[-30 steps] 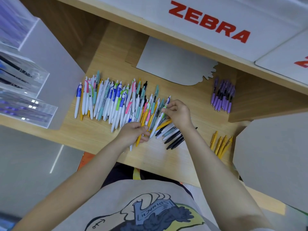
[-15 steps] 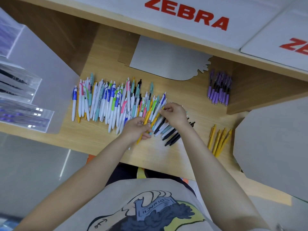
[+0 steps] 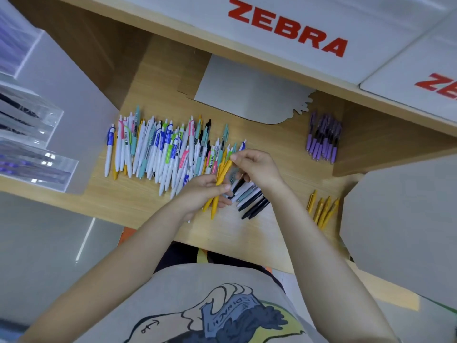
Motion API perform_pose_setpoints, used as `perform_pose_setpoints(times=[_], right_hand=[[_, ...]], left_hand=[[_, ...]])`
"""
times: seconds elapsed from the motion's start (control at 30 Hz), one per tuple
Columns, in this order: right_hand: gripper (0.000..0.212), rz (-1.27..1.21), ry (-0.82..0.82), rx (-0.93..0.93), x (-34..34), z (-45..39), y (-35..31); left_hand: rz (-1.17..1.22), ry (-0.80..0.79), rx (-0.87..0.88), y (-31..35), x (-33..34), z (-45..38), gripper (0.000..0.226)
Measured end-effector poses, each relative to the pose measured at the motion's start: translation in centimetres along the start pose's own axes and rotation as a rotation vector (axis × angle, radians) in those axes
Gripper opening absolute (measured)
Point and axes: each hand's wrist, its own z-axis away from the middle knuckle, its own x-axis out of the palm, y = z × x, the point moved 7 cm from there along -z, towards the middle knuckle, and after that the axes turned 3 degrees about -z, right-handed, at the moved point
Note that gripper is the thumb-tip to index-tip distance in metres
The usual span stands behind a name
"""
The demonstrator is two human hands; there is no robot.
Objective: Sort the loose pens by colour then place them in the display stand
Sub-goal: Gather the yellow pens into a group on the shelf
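The left hand (image 3: 200,191) and right hand (image 3: 257,167) are both pinching yellow pens (image 3: 220,179) above the loose pile of pens (image 3: 160,149) near the shelf's (image 3: 272,233) front edge; sorted yellow pens (image 3: 321,209) and purple pens (image 3: 322,139) are lying toward its right end.

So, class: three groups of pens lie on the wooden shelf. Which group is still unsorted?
The long mixed-colour row of pens at the left; the purple pens and yellow pens each show one colour.
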Motion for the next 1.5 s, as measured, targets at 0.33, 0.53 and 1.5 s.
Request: perform_pose_setpoints(times=[0.33,0.53,1.5], right_hand=[[0.094,0.844,-0.108,-0.044,3.3,-3.5,2.4],[0.066,0.699,0.026,-0.075,2.9,-3.9,2.1],[0.08,1.036,-0.11,-0.048,6.5,-2.8,2.3]], left_hand=[[0.186,0.018,-0.075,-2.7,-4.5,1.6,0.022],[0.237,0.047,-0.075,-3.0,-5.4,2.0,0.026],[0.179,0.113,-0.117,-5.2,-7.1,2.1,0.021]])
